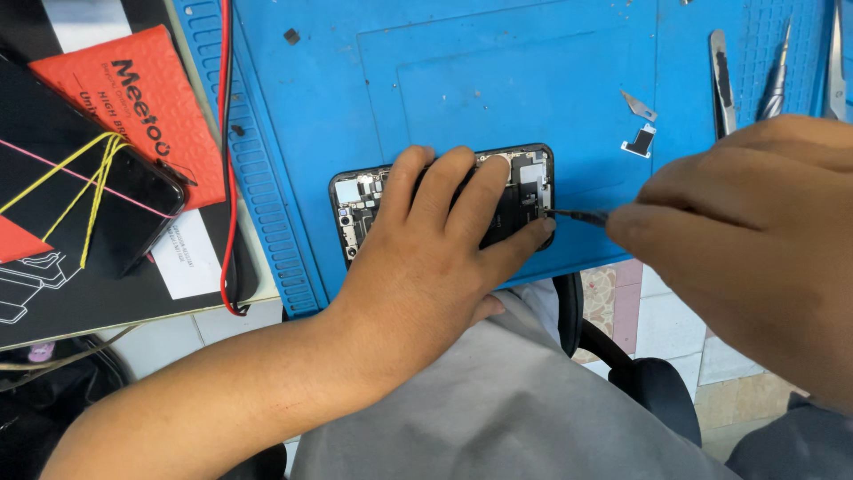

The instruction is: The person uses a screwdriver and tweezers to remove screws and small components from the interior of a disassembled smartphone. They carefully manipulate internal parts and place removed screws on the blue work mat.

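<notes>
Left hand (435, 244) pressing opened phone (364, 209), right hand (755, 222) pinching thin tool (577, 214)

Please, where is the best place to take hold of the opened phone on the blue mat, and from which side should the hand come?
Probably by its two long edges, coming from above on the left end. The opened phone lies flat, crosswise on the blue mat, its inner parts facing up. The left hand presses on its middle, and the right hand works a thin tool at its right end.
</notes>
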